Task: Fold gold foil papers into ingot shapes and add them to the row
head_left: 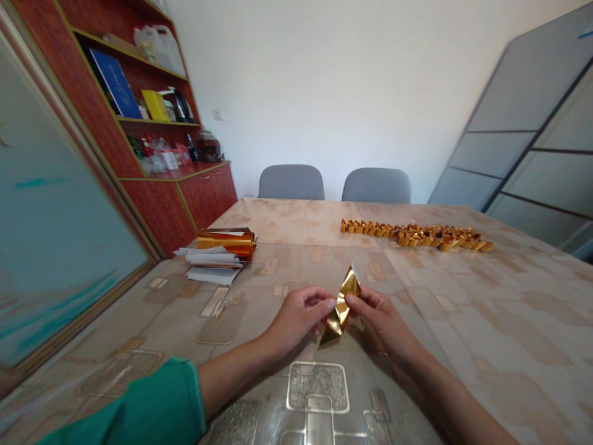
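A piece of shiny gold foil paper (348, 285), folded with pointed ends, is held above the table between my two hands. My left hand (303, 312) pinches its left edge between thumb and fingers. On the other side, my right hand (377, 307) grips it near the middle, thumb on the front face. The upper tip shows a pale, whitish edge, and the lower point slants down to the left. Fingers behind the foil are partly hidden.
A bundle of gold foil sheets (227, 238) lies at the left beside stacked white-backed papers (215, 266). Rows of folded gold pieces (417, 236) lie at the back right. Two grey chairs (291, 182) stand behind the patterned table (463, 296); a red cabinet (208, 191) is at left.
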The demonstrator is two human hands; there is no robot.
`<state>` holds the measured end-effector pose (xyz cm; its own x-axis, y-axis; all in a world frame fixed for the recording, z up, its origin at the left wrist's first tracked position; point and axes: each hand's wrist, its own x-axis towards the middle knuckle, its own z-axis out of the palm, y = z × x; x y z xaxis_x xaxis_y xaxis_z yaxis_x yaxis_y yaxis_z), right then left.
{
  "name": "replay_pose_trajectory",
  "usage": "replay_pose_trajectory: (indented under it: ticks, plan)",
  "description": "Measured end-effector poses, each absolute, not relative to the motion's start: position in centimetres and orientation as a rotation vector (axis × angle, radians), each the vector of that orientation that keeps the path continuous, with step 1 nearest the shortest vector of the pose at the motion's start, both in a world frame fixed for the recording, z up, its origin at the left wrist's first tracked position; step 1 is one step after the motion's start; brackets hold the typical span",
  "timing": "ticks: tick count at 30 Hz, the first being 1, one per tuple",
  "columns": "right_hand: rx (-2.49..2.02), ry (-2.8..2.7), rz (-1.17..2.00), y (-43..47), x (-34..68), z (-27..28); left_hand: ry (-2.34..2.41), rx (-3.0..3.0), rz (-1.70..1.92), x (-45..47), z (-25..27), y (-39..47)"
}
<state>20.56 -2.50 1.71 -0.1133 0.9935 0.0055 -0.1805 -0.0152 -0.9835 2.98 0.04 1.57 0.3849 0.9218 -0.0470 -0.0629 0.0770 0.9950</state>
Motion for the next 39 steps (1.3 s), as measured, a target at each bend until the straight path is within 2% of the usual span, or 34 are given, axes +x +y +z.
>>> replay_pose_trajectory:
  ticks: [8,20,26,33,39]
  plan:
    - [-1.030,-1.236,1.432,-1.7,21.1,-0.6,0.880,1.147,0.962,3.6,0.8,0.6]
    - [-1.109,-1.351,1.286,-1.9,20.8,-0.7,0.842,1.013,1.004,3.3,0.9,0.4]
    - [-1.080,-1.371,1.327,-2.0,21.5,0.0,0.860,0.863,0.995,2.8,1.1,0.9]
    - [-0.978,-1.894,0.735,-2.1,22.4,1.0,0.884,0.712,0.942,2.0,1.1,1.5]
    - [-0.918,-2.052,0.679,-2.2,22.2,1.1,0.887,0.622,0.888,2.2,1.3,0.9]
